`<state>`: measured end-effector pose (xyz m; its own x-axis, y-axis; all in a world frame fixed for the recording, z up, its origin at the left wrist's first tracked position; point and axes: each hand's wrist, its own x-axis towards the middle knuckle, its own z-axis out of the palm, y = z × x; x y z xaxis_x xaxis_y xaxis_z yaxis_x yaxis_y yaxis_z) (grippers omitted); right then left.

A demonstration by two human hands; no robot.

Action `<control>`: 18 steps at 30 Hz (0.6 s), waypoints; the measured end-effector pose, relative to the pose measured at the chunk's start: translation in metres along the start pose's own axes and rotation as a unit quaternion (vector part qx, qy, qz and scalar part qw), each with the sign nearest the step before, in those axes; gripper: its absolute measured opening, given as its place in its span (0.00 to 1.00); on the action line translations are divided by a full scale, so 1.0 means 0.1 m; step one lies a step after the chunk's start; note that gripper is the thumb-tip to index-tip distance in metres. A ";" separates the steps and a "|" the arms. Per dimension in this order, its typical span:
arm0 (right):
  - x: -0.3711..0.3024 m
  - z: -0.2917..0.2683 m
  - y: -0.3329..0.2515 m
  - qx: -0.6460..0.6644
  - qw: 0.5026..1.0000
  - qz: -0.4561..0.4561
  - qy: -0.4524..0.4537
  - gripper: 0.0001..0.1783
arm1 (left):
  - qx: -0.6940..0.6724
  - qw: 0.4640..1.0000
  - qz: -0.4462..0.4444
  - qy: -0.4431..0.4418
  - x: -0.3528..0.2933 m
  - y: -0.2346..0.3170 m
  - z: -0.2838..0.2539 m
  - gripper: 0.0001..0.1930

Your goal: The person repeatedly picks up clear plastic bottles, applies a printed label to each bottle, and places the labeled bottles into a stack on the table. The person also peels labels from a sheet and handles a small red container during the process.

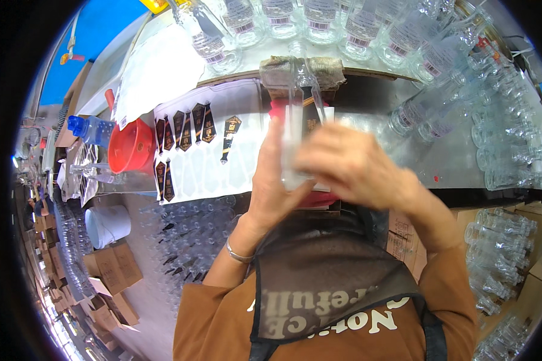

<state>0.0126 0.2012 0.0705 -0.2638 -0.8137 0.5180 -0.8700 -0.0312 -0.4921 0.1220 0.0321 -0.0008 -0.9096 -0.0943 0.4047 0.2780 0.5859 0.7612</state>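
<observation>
A clear glass bottle (295, 90) lies lengthwise in front of me, its neck resting on a cloth-wrapped support (274, 73). My left hand (270, 180) grips its lower end, with the thumb along the left side. A black tie-shaped label (309, 107) shows on the bottle. Over the bottle's body lies my right hand (352, 165), its fingers smeared by motion and partly hiding the label. To the left, a white sheet of labels (214, 174) carries several black tie-shaped labels (204, 123). Something red or pink shows under the bottle, mostly hidden.
Labelled glass bottles (280, 24) line the far side, with more bottles (494, 126) crowded at the right. A red bowl (130, 147) and a blue-capped bottle (90, 127) stand left. A white bucket (107, 225), cardboard boxes (113, 266) and many bottles (190, 240) are below the table.
</observation>
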 end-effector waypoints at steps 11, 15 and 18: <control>-0.47 0.16 0.22 0.378 0.816 0.429 0.081 0.32 | -0.297 0.952 -0.075 -0.017 0.10 0.11 0.07 0.57; -0.44 0.15 0.03 0.187 0.898 0.388 0.087 0.21 | -0.015 1.000 0.011 -0.015 0.01 -0.07 0.05 0.53; -0.37 0.13 -0.14 0.035 0.926 0.373 0.042 0.20 | 0.038 0.999 0.007 -0.035 -0.10 -0.11 0.04 0.53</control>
<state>0.0398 0.2238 0.0490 -0.8146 -0.5761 0.0675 -0.4051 0.4818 -0.7770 0.1272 0.0294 -0.0153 -0.9257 -0.0310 0.3770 0.2692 0.6463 0.7141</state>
